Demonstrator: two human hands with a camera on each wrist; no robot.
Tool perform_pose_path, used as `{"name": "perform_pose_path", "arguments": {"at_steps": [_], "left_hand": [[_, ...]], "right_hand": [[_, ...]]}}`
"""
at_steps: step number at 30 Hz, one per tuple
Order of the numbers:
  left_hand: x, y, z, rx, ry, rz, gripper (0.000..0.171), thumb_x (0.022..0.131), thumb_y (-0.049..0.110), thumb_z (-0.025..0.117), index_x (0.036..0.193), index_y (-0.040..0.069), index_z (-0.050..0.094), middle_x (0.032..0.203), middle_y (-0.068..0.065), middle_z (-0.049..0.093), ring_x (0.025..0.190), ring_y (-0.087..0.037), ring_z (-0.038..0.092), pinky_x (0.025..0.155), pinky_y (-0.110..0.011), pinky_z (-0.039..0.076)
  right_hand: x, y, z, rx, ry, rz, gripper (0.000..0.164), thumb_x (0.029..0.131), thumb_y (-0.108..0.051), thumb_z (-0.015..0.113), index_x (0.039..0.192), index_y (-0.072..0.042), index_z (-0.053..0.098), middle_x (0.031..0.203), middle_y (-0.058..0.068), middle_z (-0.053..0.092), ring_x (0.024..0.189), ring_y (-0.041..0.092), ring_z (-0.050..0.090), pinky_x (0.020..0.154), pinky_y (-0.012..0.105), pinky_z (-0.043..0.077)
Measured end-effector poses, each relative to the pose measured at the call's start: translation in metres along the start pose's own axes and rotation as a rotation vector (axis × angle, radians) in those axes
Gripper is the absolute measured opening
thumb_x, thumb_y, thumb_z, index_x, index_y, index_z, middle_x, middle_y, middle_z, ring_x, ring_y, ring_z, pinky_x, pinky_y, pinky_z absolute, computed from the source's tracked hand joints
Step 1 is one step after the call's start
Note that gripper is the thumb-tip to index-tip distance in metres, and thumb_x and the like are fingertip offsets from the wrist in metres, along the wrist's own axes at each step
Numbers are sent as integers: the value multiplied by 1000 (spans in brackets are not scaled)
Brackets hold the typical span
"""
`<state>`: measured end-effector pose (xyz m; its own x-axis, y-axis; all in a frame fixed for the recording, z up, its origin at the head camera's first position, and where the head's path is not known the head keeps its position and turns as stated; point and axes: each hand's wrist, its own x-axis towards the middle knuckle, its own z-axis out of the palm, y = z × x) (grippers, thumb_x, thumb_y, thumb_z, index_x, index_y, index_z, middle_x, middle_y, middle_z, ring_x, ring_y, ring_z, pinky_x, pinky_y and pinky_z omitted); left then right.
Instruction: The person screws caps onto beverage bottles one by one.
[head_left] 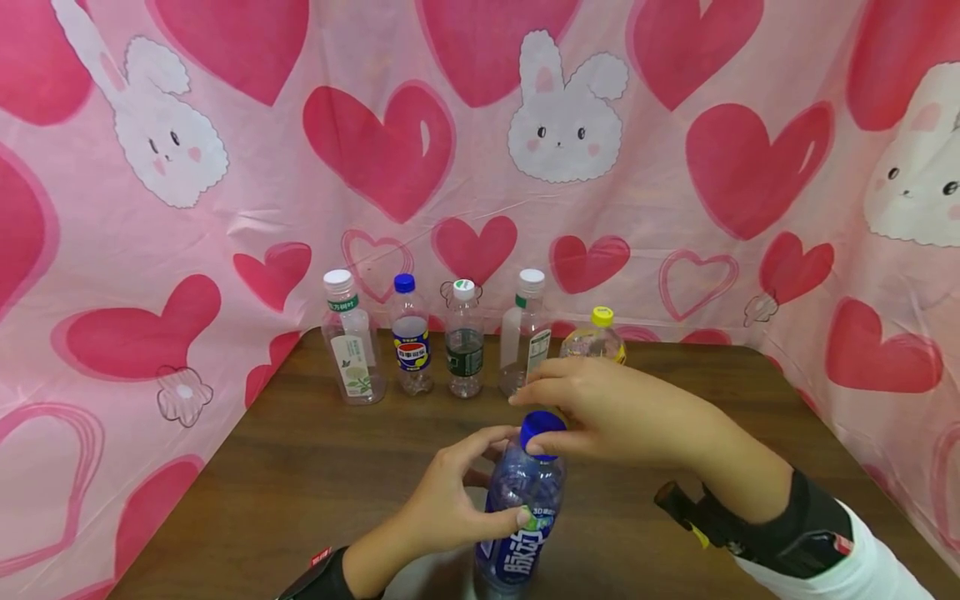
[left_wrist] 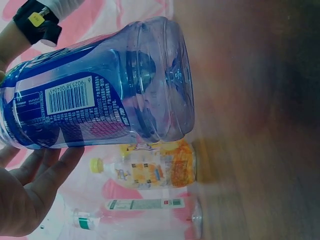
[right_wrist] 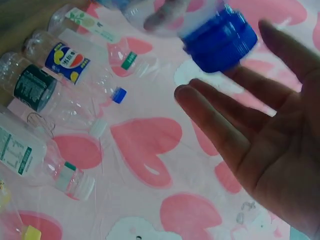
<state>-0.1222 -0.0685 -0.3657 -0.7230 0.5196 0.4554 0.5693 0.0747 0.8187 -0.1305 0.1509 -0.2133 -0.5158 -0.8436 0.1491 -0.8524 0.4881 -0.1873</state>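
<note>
A clear plastic bottle (head_left: 521, 525) with a blue label and a blue cap (head_left: 542, 429) is tilted a little, in front of the person. Round its body, the left hand (head_left: 453, 492) grips it with the thumb on the near side. Over the cap is the right hand (head_left: 607, 408), thumb by the cap's near side. Seen from the right wrist, its fingers (right_wrist: 215, 117) are spread and not closed round the cap. From the left wrist, the bottle's base and barcode (left_wrist: 70, 96) face the camera, the table lying beyond the base.
Several capped bottles stand along the table's back: one with a leaf label (head_left: 354, 358), a blue-capped one (head_left: 412, 346), a dark-labelled one (head_left: 465, 350), a white-capped one (head_left: 527, 333), and a yellow-capped one (head_left: 596, 337) partly behind the right hand. A heart-patterned cloth (head_left: 480, 192) hangs behind.
</note>
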Motion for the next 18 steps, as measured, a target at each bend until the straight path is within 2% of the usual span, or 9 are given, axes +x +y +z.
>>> {"name": "perform_pose_path", "arguments": {"at_steps": [3,5,7,10,18], "left_hand": [[-1,-1,0,7,4,1,64,77,24,81,135,20,53,114,-3,64,100,-19,63,74,-30,57],[-2,-1,-1,11,7,1,64,77,24,81,134,20,53,114,-3,64,101,-19,63,75,-30,57],[-2,-2,-1,11,7,-1,64,76,24,82,134,20,53,114,-3,64,101,-19,63,75,-31,57],[-3,-2,-1,7,2,0,64,76,23,82,134,20,54,114,-3,64,101,-19,63,75,-32,57],[-3,-1,-1,-3,-5,-15,63,78,22,80,135,20,53,112,-4,65,98,-17,63,74,-30,57]], "right_hand": [[-3,2,-5,85,-45,-32,38,87,-27,75,123,-21,66,135,-1,54,121,20,53,87,34,55],[-4,3,-6,144,-80,-77,38,84,-17,78,121,-22,68,139,-1,52,125,21,50,88,32,54],[-2,4,-6,178,-104,-118,37,83,-10,77,118,-21,69,135,-2,55,123,20,52,88,30,53],[-1,5,-5,176,-109,-153,33,84,-6,76,114,-18,71,124,-3,62,116,15,56,88,28,53],[3,5,3,70,-41,-149,22,89,-15,72,110,-10,72,102,-6,68,94,6,61,79,21,54]]}}
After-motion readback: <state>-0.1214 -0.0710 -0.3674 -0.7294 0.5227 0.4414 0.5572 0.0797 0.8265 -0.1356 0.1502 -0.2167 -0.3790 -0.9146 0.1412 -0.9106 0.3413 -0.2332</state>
